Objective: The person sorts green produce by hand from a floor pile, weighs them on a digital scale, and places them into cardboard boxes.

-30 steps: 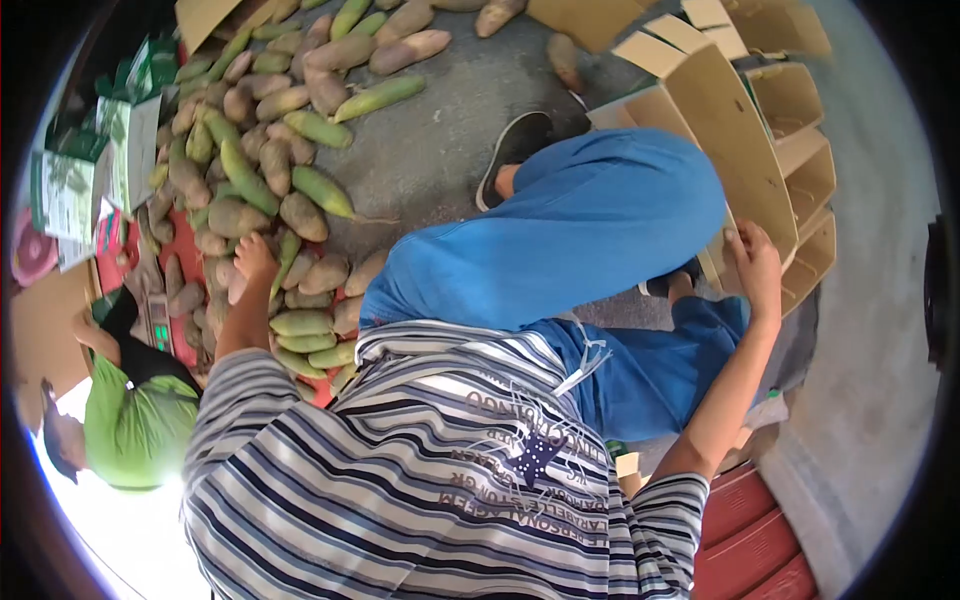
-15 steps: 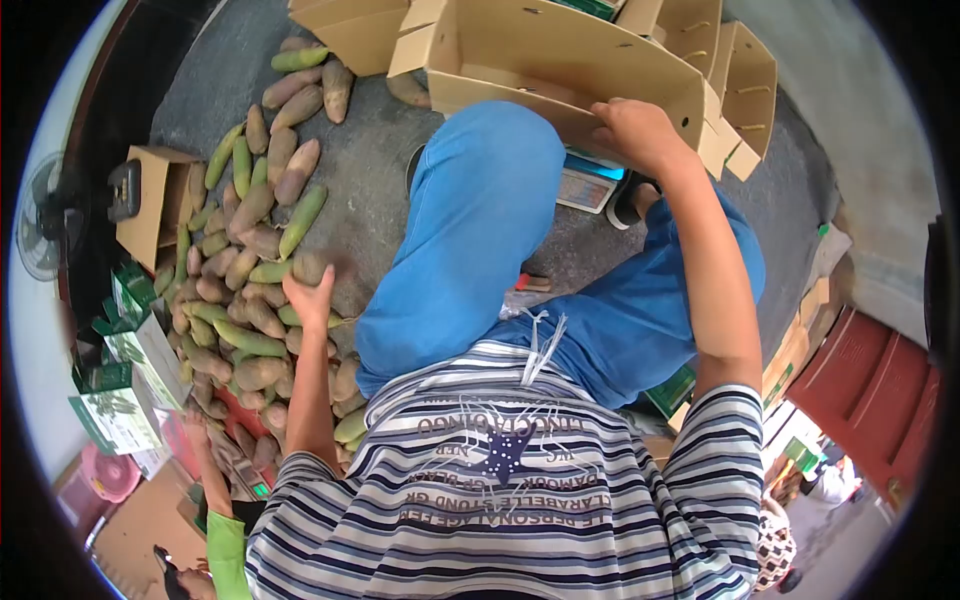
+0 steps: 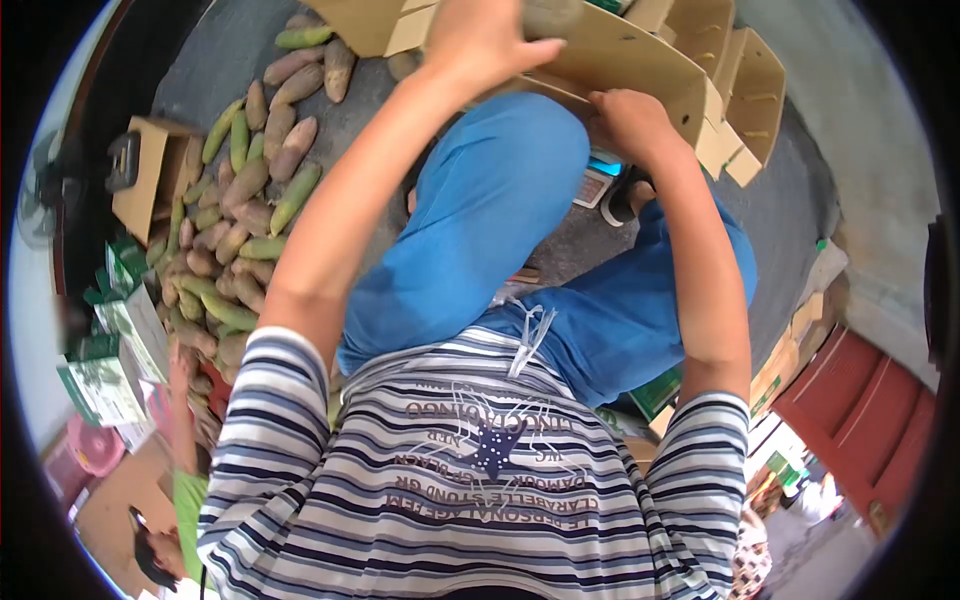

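Note:
My left hand (image 3: 478,48) is over the far side of my knee, above the long open cardboard box (image 3: 660,75). It is closed on a blurred, brownish-green root vegetable (image 3: 550,14), partly cut off by the top edge of the view; the thumb sticks out. My right hand (image 3: 635,125) grips the near wall of the same box, with its fingers curled at the rim. Below the box a scale (image 3: 592,186) with a lit blue part shows between my legs. A heap of long green and purple-brown root vegetables (image 3: 245,185) lies on the floor to my left.
More open cardboard boxes (image 3: 752,95) stand beside the long one. Another box (image 3: 150,180) lies at the left, near green-and-white printed cartons (image 3: 105,390). A co-worker's arm (image 3: 183,410) reaches toward the heap at lower left. My bent knees (image 3: 500,170) flank the scale.
My left hand has moved from the heap up and right to above the box, carrying a root vegetable. My right hand stays at the box's near wall.

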Tool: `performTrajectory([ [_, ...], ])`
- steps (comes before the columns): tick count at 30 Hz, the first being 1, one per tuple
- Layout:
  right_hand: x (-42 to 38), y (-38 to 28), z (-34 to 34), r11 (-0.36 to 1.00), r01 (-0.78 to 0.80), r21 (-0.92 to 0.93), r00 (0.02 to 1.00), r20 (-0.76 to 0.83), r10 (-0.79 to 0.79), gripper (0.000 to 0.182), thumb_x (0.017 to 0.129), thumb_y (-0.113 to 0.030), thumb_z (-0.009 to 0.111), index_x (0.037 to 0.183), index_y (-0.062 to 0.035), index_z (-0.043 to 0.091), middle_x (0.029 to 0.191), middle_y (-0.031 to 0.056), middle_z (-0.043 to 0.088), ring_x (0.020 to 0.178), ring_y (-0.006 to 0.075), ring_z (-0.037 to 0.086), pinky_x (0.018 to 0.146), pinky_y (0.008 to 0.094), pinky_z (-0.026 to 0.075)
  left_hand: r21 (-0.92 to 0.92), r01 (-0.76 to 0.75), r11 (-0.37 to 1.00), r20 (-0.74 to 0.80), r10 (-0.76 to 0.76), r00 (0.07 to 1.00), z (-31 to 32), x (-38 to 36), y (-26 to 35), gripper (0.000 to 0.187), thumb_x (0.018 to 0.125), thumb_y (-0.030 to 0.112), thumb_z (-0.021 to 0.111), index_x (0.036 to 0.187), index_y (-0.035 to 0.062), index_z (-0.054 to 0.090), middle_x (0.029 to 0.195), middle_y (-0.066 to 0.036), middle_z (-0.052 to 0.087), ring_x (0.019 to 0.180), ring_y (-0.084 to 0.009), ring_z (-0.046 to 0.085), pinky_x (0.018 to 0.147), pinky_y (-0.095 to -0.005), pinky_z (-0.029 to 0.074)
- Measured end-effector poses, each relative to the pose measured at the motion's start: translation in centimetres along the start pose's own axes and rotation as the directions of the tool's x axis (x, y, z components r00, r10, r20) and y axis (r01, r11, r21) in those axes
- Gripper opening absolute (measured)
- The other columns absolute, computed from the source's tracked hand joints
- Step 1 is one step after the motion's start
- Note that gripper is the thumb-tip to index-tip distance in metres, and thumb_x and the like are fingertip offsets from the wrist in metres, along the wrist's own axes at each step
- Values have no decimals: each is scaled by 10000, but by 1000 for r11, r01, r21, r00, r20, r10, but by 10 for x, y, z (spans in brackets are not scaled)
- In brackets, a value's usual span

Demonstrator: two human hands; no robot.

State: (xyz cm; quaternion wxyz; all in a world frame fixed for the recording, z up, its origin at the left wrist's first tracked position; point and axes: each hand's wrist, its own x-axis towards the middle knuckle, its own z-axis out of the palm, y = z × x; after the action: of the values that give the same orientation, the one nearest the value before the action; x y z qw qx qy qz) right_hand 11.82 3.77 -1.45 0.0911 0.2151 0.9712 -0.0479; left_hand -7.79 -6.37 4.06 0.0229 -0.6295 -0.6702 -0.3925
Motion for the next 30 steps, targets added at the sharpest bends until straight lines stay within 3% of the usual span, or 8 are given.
performTrajectory([
  [2,1,1,0,999,-33,17,999,23,32,194,792,-164,559,939,-46,605,843,179,626,844,356,594,731,437,471,64,82,995,342,-99,935,30,6,-17,630,600,277,776,1091,-7,502,1052,-184,547,961,-348,549,762,-429,471],
  [4,0,-6,-13,1000,-4,-16,999,39,5,189,789,-139,544,949,-69,617,841,170,634,829,345,609,707,442,488,176,-3,984,319,-54,946,54,-5,-27,514,630,290,711,1019,15,516,1002,-195,567,979,-353,552,780,-444,473],
  [6,2,-3,-5,999,49,-7,999,17,-49,178,798,-144,539,949,-81,608,838,175,628,814,357,602,699,452,477,135,161,978,446,-205,871,61,-4,-26,441,714,295,658,1022,9,523,1009,-175,568,946,-332,571,784,-433,481],
  [11,5,-10,-10,993,45,113,994,93,-56,171,815,-130,519,944,-59,606,845,216,612,834,391,578,709,460,457,-148,67,987,-3,-68,998,10,-44,-31,343,801,251,576,1087,65,546,1045,-138,567,978,-304,562,806,-397,469],
  [16,5,-4,-13,987,66,148,994,75,-77,194,818,-117,509,973,-44,600,886,220,611,851,399,573,707,442,461,8,296,955,-135,-292,947,-41,-183,-102,342,802,189,584,1125,85,538,1094,-145,534,1037,-312,521,884,-385,440],
  [21,2,-14,-25,993,13,114,992,123,-27,224,808,-81,493,1000,-54,605,905,217,614,872,390,580,728,419,463,562,638,526,-218,-650,728,-114,-390,-185,432,717,155,623,1105,-4,518,1146,-208,522,1065,-351,503,909,-414,423],
  [28,6,-2,-18,972,-178,154,958,253,135,320,826,-131,487,1116,-59,602,1045,199,625,986,326,601,844,372,451,456,837,-303,-546,-838,-6,-238,-542,-206,509,737,227,643,1130,-33,448,1115,-217,513,1051,-357,514,869,-420,448],
  [30,6,5,-15,951,-255,177,935,297,195,315,830,-133,484,1112,-59,604,1041,203,624,988,325,600,842,375,452,317,889,-329,-508,-851,-134,-261,-572,-222,601,750,248,647,1208,-45,391,1179,-234,486,1087,-356,502,892,-418,439],
])
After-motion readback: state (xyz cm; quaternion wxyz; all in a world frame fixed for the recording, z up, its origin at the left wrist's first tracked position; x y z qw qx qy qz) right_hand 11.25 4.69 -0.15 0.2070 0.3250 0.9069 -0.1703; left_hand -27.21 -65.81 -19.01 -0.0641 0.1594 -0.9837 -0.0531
